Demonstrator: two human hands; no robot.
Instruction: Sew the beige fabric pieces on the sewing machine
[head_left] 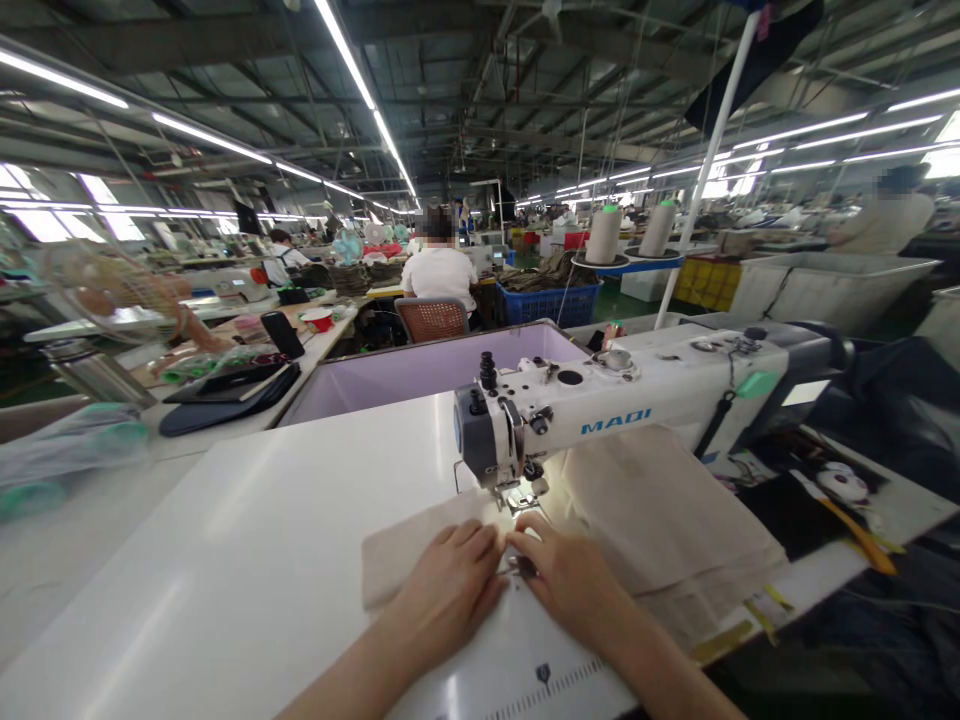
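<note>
A white sewing machine marked MAQI stands over the table, its needle area and presser foot lit by a small lamp. Under the foot lies a folded piece of beige fabric, stretching out to the left. My left hand rests on this fabric just before the foot, palm down, fingers laid along it. Close beside it, my right hand has its fingers curled and pinched at the fabric's edge by the foot. A small dark thing under the right fingers is mostly hidden.
A larger beige cloth lies under the machine arm at right. Thread cones stand on a rack behind. Beyond the white table is a lilac-lined bin. A phone and fan are at left; a seated person is ahead.
</note>
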